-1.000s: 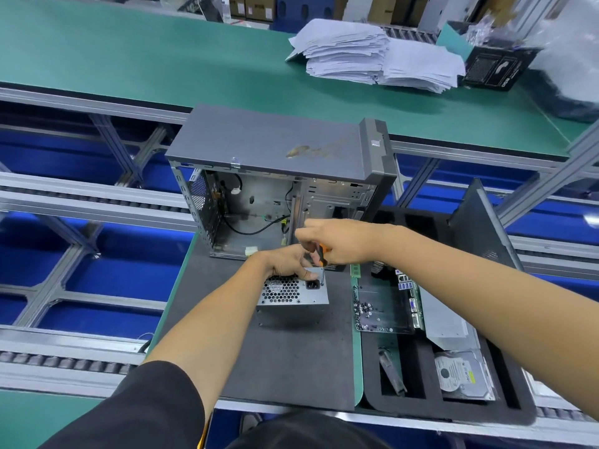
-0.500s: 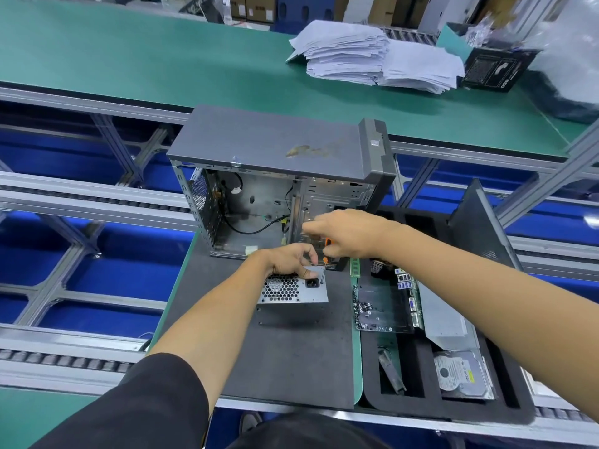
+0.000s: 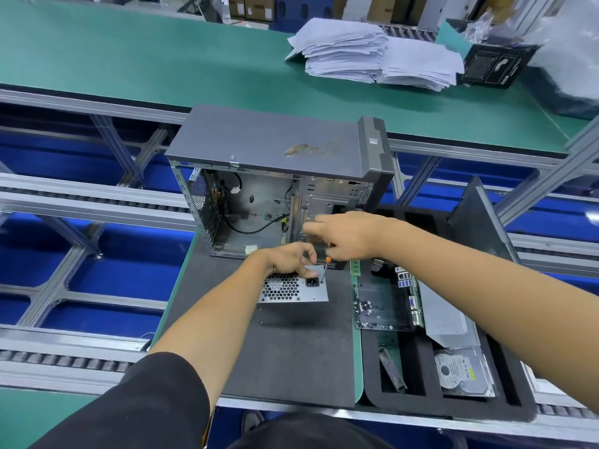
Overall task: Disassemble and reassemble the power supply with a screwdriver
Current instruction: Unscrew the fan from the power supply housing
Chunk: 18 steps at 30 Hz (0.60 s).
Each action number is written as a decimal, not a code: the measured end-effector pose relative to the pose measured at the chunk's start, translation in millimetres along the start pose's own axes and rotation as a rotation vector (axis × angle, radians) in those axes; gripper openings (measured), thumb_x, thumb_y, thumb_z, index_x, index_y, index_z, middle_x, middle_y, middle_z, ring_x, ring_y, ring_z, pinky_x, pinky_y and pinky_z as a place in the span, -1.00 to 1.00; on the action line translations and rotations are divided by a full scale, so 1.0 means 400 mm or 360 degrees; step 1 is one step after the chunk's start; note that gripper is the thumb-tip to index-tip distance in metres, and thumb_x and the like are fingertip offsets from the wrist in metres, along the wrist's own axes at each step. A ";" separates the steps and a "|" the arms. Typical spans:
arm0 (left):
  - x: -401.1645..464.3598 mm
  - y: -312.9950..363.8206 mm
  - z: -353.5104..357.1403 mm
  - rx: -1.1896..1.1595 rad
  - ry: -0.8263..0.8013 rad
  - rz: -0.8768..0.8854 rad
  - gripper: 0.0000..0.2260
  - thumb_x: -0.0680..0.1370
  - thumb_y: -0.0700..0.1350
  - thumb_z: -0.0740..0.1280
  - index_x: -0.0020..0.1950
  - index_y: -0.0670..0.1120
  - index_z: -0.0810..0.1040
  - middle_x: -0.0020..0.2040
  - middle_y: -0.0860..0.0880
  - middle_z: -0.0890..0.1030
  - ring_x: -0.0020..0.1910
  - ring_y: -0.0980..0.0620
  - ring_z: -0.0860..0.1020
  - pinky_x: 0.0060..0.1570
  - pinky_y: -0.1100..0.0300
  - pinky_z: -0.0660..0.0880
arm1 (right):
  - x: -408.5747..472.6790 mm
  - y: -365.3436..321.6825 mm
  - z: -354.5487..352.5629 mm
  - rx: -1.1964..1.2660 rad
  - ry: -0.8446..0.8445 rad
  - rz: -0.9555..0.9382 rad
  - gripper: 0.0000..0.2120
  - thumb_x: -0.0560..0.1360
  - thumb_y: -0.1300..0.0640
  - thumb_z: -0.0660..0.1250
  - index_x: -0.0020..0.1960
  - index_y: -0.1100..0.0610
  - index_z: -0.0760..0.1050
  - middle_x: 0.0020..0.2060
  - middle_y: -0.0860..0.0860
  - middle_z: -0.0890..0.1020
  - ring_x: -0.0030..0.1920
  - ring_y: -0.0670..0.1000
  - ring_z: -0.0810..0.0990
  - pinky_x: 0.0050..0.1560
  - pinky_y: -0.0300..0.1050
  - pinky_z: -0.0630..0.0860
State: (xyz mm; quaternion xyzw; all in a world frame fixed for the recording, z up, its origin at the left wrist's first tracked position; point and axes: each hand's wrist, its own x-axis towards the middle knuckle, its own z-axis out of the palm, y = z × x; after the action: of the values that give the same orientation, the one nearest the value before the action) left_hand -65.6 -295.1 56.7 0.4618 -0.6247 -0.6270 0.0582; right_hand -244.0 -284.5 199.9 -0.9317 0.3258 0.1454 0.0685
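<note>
Power supply [image 3: 293,288]: I see it on the grey mat, near the desk's middle.
Left hand [image 3: 291,259]: gripping its top edge.
Right hand [image 3: 346,234]: fingers extended, screwdriver [image 3: 325,269] below; hold unclear.

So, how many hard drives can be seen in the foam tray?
1: the hard drive lies in the near right compartment of the foam tray. Others may be hidden.

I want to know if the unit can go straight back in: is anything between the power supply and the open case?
Nothing visible blocks it: the power supply sits just before the open case, under the left hand.
</note>
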 end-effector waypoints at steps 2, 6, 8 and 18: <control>0.002 -0.002 0.000 -0.0005 0.0004 -0.0003 -0.74 0.53 -0.33 0.46 0.02 -0.12 0.41 -0.09 -0.20 0.57 -0.07 -0.09 0.50 0.11 -0.01 0.38 | -0.005 -0.005 -0.010 0.0144 -0.0036 -0.0114 -0.57 0.36 0.33 0.29 0.05 -0.04 0.20 -0.04 -0.02 0.29 -0.15 0.06 0.42 -0.35 0.01 0.34; 0.006 -0.005 -0.004 0.0010 -0.0029 0.0017 -0.75 0.52 -0.34 0.46 0.01 -0.11 0.43 -0.30 -0.01 0.49 -0.25 0.06 0.44 0.10 0.04 0.37 | 0.000 -0.014 -0.012 -0.0020 0.0075 -0.0254 -0.74 0.45 0.17 0.29 -0.03 -0.05 0.22 -0.16 -0.05 0.39 -0.22 0.05 0.39 -0.35 -0.07 0.22; 0.006 -0.004 -0.002 0.0034 -0.0016 0.0024 -0.76 0.52 -0.33 0.47 0.00 -0.11 0.43 -0.32 -0.01 0.42 -0.26 0.05 0.39 0.03 0.05 0.35 | 0.009 -0.018 0.001 -0.0143 0.0108 -0.0171 -0.79 0.50 0.07 0.24 -0.06 -0.07 0.18 -0.24 -0.05 0.44 -0.26 0.09 0.42 -0.38 -0.09 0.17; 0.008 -0.005 -0.004 0.0036 0.0023 0.0031 -0.71 0.51 -0.33 0.47 -0.12 -0.05 0.40 -0.32 -0.01 0.45 -0.28 0.06 0.44 -0.15 0.15 0.38 | 0.015 -0.003 -0.006 -0.0102 0.0123 -0.0185 -0.80 0.47 0.10 0.22 0.00 -0.10 0.24 -0.21 -0.09 0.45 -0.24 0.04 0.44 -0.42 -0.14 0.14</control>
State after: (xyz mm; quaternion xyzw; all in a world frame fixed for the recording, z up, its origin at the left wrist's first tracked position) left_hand -65.3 -297.9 53.8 0.4609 -0.6358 -0.6159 0.0634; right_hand -238.2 -287.5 200.2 -0.9557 0.2687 0.1153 0.0343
